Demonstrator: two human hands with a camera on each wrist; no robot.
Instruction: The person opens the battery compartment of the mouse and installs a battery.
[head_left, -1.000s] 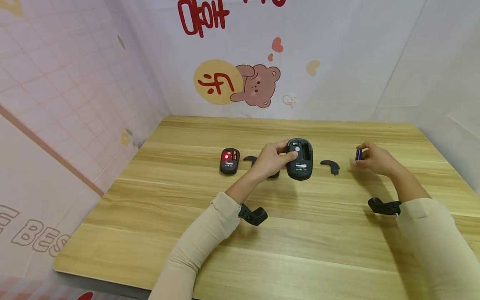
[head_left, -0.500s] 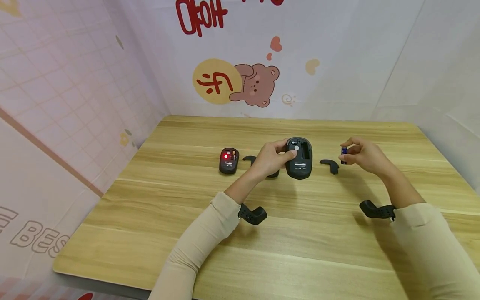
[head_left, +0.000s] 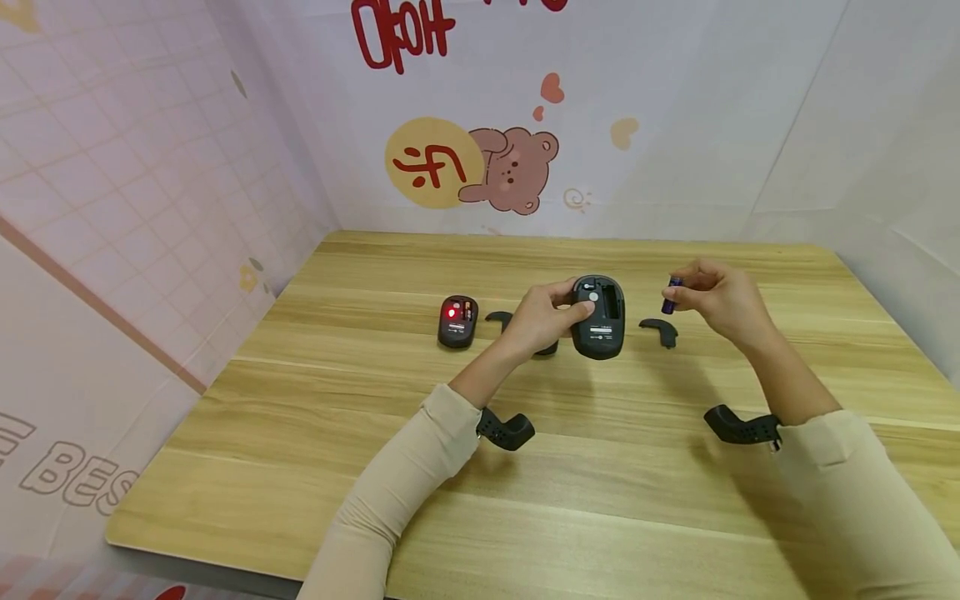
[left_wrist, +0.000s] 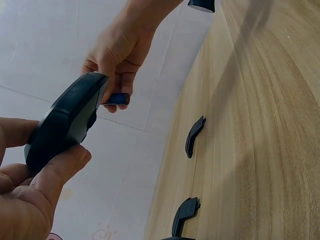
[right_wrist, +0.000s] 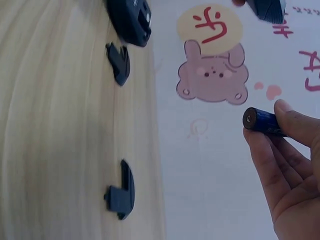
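Note:
My left hand (head_left: 542,321) grips a black computer mouse (head_left: 600,333), its underside facing me. The long battery slot in that underside shows dark and bare. Off to the right, my right hand (head_left: 723,300) pinches a small blue battery (head_left: 671,297) between thumb and fingers, apart from the mouse. One battery end faces the camera in the right wrist view, where the battery (right_wrist: 262,121) lies across the fingertips. In the left wrist view the mouse (left_wrist: 67,117) is seen edge-on, held by thumb and fingers, with the battery (left_wrist: 117,99) beyond it.
A second mouse (head_left: 458,323) lies underside up on the wooden table (head_left: 420,517), red light glowing, batteries in its slot. A curved black cover (head_left: 662,332) lies below the right hand. Another cover (head_left: 498,317) and a dark piece (head_left: 548,349) are partly hidden by the left hand.
My right hand has moved left with the battery, closer to the mouse, and the battery has tilted. The left hand and its mouse have stayed nearly still.

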